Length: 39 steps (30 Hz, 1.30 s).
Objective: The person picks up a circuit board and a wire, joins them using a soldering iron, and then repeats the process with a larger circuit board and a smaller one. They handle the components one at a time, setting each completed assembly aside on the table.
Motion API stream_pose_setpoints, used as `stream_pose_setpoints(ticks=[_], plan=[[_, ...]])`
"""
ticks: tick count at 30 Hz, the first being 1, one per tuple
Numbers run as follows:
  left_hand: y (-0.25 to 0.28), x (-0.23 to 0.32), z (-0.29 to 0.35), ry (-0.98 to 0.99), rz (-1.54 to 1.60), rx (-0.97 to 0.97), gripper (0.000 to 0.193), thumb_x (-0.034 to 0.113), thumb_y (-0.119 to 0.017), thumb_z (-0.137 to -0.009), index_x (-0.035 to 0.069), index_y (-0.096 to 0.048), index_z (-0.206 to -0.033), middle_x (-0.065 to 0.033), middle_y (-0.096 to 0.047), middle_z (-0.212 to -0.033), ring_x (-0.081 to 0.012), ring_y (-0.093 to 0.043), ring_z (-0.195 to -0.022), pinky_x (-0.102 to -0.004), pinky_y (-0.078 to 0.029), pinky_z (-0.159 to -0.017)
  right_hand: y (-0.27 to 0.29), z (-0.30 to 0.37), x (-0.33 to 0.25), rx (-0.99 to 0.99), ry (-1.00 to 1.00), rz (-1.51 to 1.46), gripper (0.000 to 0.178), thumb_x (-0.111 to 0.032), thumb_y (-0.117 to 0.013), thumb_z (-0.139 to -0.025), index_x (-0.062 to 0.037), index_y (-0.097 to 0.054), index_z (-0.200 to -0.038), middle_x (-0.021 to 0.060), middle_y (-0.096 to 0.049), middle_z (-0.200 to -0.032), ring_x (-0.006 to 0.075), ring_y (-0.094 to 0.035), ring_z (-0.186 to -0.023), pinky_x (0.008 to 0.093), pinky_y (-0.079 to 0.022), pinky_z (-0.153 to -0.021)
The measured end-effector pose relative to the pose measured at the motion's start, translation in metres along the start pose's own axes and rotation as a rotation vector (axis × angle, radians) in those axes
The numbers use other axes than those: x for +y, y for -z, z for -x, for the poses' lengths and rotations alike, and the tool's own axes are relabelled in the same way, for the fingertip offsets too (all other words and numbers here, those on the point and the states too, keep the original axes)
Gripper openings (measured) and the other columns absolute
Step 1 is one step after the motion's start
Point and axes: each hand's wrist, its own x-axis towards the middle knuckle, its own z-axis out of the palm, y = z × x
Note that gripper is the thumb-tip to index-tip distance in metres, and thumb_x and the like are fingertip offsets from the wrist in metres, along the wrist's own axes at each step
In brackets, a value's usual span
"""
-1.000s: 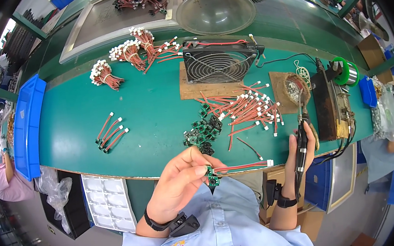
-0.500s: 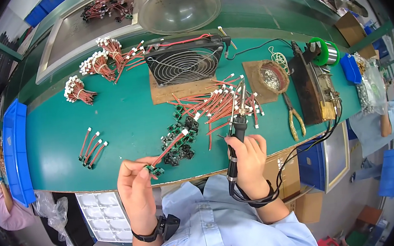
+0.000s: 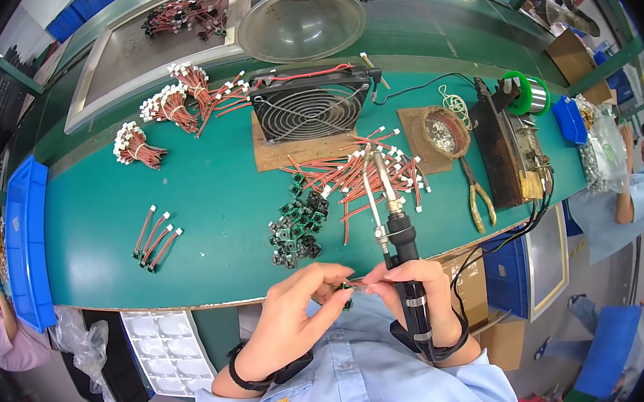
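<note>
Close to my body, off the table's near edge, my left hand (image 3: 298, 319) pinches a small green circuit board (image 3: 345, 286) between thumb and fingertips. Red wires (image 3: 358, 283) run from the board to my right hand (image 3: 423, 280), whose thumb and forefinger grip them. That same hand also keeps hold of a black-handled soldering iron (image 3: 403, 240), its metal tip pointing away from me. The wires' far end is hidden by my fingers. Beyond my hands lie a cluster of green and black boards (image 3: 290, 231) and a heap of red wires with white connectors (image 3: 366, 173).
A black fan (image 3: 311, 107) stands at the back on a wooden board. Rightward are a solder-scrap dish (image 3: 443, 133), pliers (image 3: 480, 200) and a green solder spool (image 3: 526, 93). Several wired boards (image 3: 155, 240) and tied wire bundles (image 3: 138, 146) lie left, near a blue tray (image 3: 30, 248).
My left hand has moved right with the board, meeting my right hand. My right hand has come slightly closer to me and now grips the wires, with the iron still held.
</note>
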Motion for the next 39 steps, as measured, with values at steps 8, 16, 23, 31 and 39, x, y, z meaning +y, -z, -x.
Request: stream_pose_setpoints(ticks=[8, 16, 23, 31, 39], plan=[[0.000, -0.007, 0.003, -0.004, -0.047, -0.003, 0.007, 0.000, -0.057, -0.082, -0.002, -0.058, -0.088, -0.0072, -0.059, -0.076, -0.0102, -0.054, -0.059, -0.0240, -0.043, -0.053, 0.014, -0.014, -0.013, -0.268, 0.067, 0.269, 0.033, 0.010, -0.067, -0.067, -0.0081, -0.054, -0.092, 0.0102, -0.064, -0.085, 0.0231, -0.062, -0.070, 0.0301, -0.049, -0.061], [-0.008, -0.009, 0.002, 0.145, 0.215, 0.031, 0.010, 0.001, -0.055, -0.085, -0.003, -0.057, -0.094, -0.0054, -0.059, -0.079, -0.0078, -0.055, -0.063, -0.0228, -0.044, -0.057, 0.015, -0.014, -0.010, -0.274, 0.325, 0.461, 0.033, 0.011, -0.067, -0.067, -0.0077, -0.054, -0.091, 0.0099, -0.064, -0.085, 0.0232, -0.063, -0.072, 0.0308, -0.050, -0.063], [-0.008, -0.013, 0.006, 0.143, 0.345, 0.090, 0.017, 0.000, -0.055, -0.086, -0.003, -0.057, -0.102, -0.0073, -0.057, -0.094, -0.0111, -0.057, -0.077, -0.0240, -0.046, -0.070, -0.007, 0.004, 0.002, 0.081, -0.030, -0.073, 0.038, 0.012, -0.062, -0.075, -0.0052, -0.041, -0.101, 0.0141, -0.061, -0.085, 0.0181, -0.063, -0.080, 0.0294, -0.051, -0.071], [-0.008, -0.010, 0.010, 0.014, 0.386, 0.115, 0.021, -0.004, -0.056, -0.084, -0.003, -0.057, -0.104, -0.0100, -0.053, -0.103, -0.0135, -0.053, -0.094, -0.0257, -0.044, -0.080, -0.010, 0.001, -0.003, 0.085, -0.188, -0.204, 0.045, 0.010, -0.064, -0.075, -0.0075, -0.036, -0.105, 0.0100, -0.056, -0.085, 0.0144, -0.059, -0.074, 0.0267, -0.048, -0.067], [-0.015, -0.004, 0.008, 0.059, 0.406, 0.255, 0.027, -0.003, -0.056, -0.084, 0.000, -0.054, -0.110, -0.0079, -0.056, -0.100, -0.0133, -0.054, -0.091, -0.0264, -0.044, -0.079, -0.007, -0.003, -0.012, 0.039, -0.240, -0.293, 0.042, 0.003, -0.065, -0.077, -0.0081, -0.036, -0.106, 0.0083, -0.055, -0.084, 0.0115, -0.054, -0.072, 0.0246, -0.044, -0.068]])
